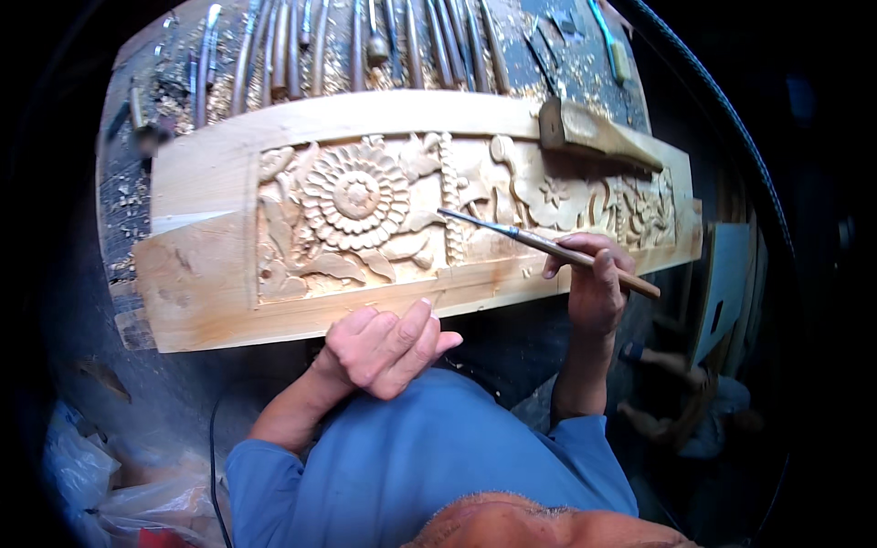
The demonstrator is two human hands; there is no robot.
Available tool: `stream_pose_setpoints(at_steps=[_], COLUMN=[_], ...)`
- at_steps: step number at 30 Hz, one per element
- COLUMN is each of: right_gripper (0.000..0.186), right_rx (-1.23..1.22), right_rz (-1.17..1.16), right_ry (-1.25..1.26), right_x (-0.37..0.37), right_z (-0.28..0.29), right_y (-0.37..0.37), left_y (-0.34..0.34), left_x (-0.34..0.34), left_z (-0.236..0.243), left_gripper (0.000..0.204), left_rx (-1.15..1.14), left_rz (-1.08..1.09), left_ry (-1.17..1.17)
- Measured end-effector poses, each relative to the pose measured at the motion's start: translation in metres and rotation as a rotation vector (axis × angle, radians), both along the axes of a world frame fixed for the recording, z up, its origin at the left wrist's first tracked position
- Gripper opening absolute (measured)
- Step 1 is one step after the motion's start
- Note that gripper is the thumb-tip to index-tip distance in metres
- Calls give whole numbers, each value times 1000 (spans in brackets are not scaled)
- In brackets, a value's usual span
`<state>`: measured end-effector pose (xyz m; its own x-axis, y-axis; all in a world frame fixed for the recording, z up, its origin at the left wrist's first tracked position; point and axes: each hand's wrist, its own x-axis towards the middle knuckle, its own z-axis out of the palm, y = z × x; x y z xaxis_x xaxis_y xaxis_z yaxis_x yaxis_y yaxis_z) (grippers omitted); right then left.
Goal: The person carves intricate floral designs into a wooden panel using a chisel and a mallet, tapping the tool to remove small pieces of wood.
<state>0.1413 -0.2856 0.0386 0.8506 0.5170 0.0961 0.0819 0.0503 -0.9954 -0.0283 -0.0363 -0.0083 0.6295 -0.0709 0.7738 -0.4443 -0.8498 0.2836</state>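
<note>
- Two hands are in view, with a long carved wooden board [196,274] lying across the counter [121,215] in front of them.
- The right grip [596,281] is closed around a slim chisel [541,243], thumb and fingers meeting on its wooden handle, whose butt end sticks out to the right.
- The chisel slants up to the left; its steel tip is over the carving, just beside a twisted rope-like strip [450,196]. Whether the tip touches the wood cannot be told.
- The left grip [388,349] is narrow, its fingers bent loosely together, near the board's front edge. Its palm is hidden, so what it may hold cannot be told, nor whether its fingertips touch the edge.
- A round, many-petalled flower [356,194] stands out in relief on the left part of the board, with leaves around it.
- A wooden mallet [598,137] lies at the board's far side, right of centre, handle pointing right.
- Beyond the board, a row of hand tools [357,47] lies on the counter among pale shavings [523,78].
- Near the counter's far right corner lies a brush [619,64].
</note>
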Motion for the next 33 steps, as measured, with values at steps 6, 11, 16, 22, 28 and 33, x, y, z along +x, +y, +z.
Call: stream_pose_setpoints(at_steps=[6, 11, 16, 22, 28, 33], right_gripper=[23, 23, 30, 24, 32, 33], right_rx=[-39, -115, -29, -150, -218, -162], right_rz=[29, 103, 357, 591, 468, 507], right_ry=[-294, -465, -367, -531, -822, -931], right_x=[37, 80, 78, 20, 15, 31], right_z=[40, 42, 48, 23, -25, -25], right_y=[95, 163, 239, 376, 455, 441], left_y=[-2, 4, -8, 4, 5, 0], left_x=[-17, 1, -5, -11, -12, -7], left_z=[-13, 13, -32, -3, 0, -5], left_gripper=[23, 21, 22, 18, 18, 16], left_rx=[34, -12, 15, 79, 131, 89], left_rz=[63, 62, -15, 116, 81, 31], left_ry=[64, -9, 64, -46, 20, 59])
